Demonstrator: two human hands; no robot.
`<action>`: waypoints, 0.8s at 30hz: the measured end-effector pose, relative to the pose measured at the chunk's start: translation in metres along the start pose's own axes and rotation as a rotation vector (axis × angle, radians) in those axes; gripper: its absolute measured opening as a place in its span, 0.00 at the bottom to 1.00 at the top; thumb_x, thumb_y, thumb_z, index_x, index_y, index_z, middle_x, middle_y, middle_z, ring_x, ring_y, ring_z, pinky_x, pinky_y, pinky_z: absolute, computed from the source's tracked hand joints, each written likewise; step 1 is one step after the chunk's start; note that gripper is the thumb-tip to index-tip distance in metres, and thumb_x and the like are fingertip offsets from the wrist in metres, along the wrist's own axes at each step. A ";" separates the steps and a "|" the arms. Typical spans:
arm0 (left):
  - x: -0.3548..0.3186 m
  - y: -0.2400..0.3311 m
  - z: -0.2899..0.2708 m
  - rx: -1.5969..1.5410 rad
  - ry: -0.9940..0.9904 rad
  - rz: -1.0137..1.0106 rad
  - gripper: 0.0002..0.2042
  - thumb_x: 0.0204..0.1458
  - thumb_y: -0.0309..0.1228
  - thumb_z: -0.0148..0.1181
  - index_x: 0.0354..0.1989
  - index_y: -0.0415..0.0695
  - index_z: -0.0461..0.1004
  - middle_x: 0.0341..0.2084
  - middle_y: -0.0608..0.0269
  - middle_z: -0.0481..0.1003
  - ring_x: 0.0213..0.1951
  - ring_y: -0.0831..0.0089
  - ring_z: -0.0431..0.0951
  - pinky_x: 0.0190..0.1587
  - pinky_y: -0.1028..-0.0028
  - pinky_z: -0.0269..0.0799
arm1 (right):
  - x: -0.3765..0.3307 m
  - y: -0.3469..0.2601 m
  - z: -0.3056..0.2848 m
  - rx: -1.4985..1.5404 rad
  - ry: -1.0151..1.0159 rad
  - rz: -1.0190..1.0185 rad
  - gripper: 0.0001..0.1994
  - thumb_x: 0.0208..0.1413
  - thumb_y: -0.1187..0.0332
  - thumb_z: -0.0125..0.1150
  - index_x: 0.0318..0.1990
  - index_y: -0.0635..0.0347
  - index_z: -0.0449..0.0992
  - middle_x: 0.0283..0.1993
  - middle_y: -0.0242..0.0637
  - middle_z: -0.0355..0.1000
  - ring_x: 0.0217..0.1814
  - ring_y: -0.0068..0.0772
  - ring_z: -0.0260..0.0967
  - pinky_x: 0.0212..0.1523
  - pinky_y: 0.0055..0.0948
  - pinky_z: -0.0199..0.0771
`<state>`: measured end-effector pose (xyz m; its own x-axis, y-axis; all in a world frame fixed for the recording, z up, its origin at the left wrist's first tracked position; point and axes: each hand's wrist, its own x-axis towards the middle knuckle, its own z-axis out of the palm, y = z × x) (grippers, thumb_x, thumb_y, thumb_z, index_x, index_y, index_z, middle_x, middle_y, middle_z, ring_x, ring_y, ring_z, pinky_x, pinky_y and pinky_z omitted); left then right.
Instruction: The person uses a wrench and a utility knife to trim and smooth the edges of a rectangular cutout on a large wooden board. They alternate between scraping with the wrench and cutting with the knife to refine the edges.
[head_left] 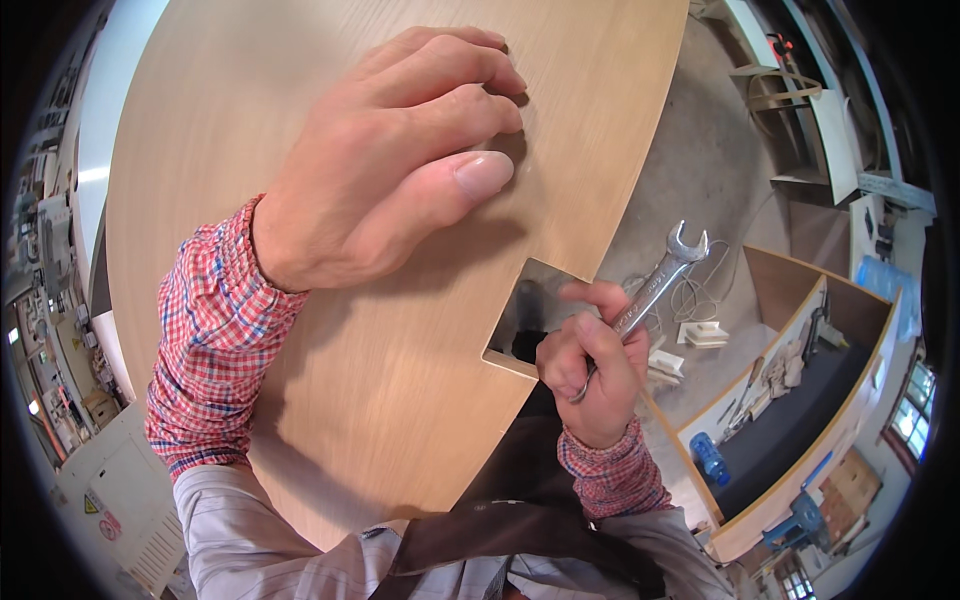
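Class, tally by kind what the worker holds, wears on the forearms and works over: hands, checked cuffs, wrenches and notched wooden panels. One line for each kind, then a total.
Hands, left hand and right hand: 2
Checked cuffs, left cuff and right cuff: 2
Silver wrench: 1
Notched wooden panel: 1
Total: 6

Both hands bare. Left hand (385, 155): broad thumbnail, rounded tip. Right hand (600, 375): partly curled out of view. Left sleeve cover (220, 335): red, white and blue check, gathered at wrist and again further up, puckered cloth between. Right sleeve cover (615, 472): same check (a matched pair, by the look of it). Shirt (240, 535): pale grey, faint lines, creased. Over it, dark brown apron-like garment (510, 540) across the front, lower edges lost in shadow.
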<state>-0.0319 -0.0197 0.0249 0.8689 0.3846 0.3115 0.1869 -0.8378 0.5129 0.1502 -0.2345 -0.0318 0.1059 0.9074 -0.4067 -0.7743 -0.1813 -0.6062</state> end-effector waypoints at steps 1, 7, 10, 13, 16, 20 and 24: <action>0.000 0.000 0.001 -0.006 0.001 -0.002 0.22 0.63 0.40 0.45 0.46 0.32 0.76 0.51 0.43 0.74 0.62 0.43 0.69 0.62 0.53 0.65 | 0.001 0.003 0.004 0.033 0.025 -0.012 0.19 0.64 0.78 0.48 0.61 0.70 0.69 0.16 0.24 0.57 0.14 0.15 0.50 0.16 0.23 0.50; 0.002 0.004 0.001 -0.036 -0.006 -0.024 0.21 0.62 0.40 0.47 0.47 0.32 0.76 0.52 0.42 0.73 0.62 0.43 0.68 0.60 0.54 0.66 | -0.002 0.000 0.007 0.178 -0.057 0.027 0.21 0.65 0.77 0.46 0.65 0.70 0.65 0.14 0.25 0.57 0.13 0.17 0.49 0.16 0.23 0.50; -0.002 0.000 0.001 -0.007 -0.016 -0.007 0.21 0.61 0.40 0.49 0.48 0.32 0.76 0.53 0.42 0.72 0.62 0.43 0.68 0.58 0.54 0.68 | 0.000 -0.006 0.007 0.220 -0.105 0.093 0.21 0.66 0.76 0.45 0.65 0.70 0.64 0.14 0.25 0.57 0.13 0.17 0.49 0.16 0.24 0.50; -0.002 -0.003 0.001 0.015 -0.020 0.019 0.22 0.61 0.41 0.51 0.48 0.32 0.76 0.53 0.42 0.72 0.62 0.43 0.68 0.58 0.53 0.69 | -0.001 -0.007 0.009 0.255 -0.106 0.103 0.21 0.66 0.75 0.45 0.66 0.70 0.64 0.14 0.26 0.58 0.12 0.17 0.48 0.16 0.24 0.50; -0.001 -0.002 0.001 0.022 -0.016 0.034 0.22 0.60 0.42 0.52 0.48 0.32 0.76 0.53 0.42 0.72 0.62 0.43 0.68 0.58 0.53 0.69 | 0.000 -0.005 0.007 0.226 -0.101 0.089 0.20 0.67 0.73 0.46 0.64 0.71 0.66 0.14 0.26 0.58 0.13 0.16 0.50 0.16 0.23 0.51; -0.002 -0.003 -0.001 0.035 -0.022 0.047 0.23 0.59 0.44 0.54 0.48 0.32 0.75 0.52 0.42 0.72 0.61 0.42 0.69 0.58 0.52 0.68 | 0.001 0.003 -0.001 -0.383 -0.018 -0.077 0.17 0.68 0.69 0.48 0.57 0.70 0.73 0.16 0.24 0.58 0.15 0.14 0.53 0.19 0.19 0.54; 0.004 0.003 -0.003 0.055 -0.084 0.113 0.31 0.55 0.55 0.57 0.50 0.34 0.75 0.53 0.42 0.72 0.60 0.39 0.70 0.59 0.47 0.66 | 0.016 0.006 -0.018 -0.691 -0.258 -0.354 0.13 0.64 0.70 0.56 0.50 0.71 0.76 0.18 0.27 0.63 0.18 0.17 0.63 0.22 0.23 0.63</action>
<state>-0.0289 -0.0191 0.0301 0.9205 0.2549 0.2960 0.1087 -0.8949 0.4328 0.1591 -0.2277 -0.0544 0.0602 0.9982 0.0069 -0.1537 0.0161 -0.9880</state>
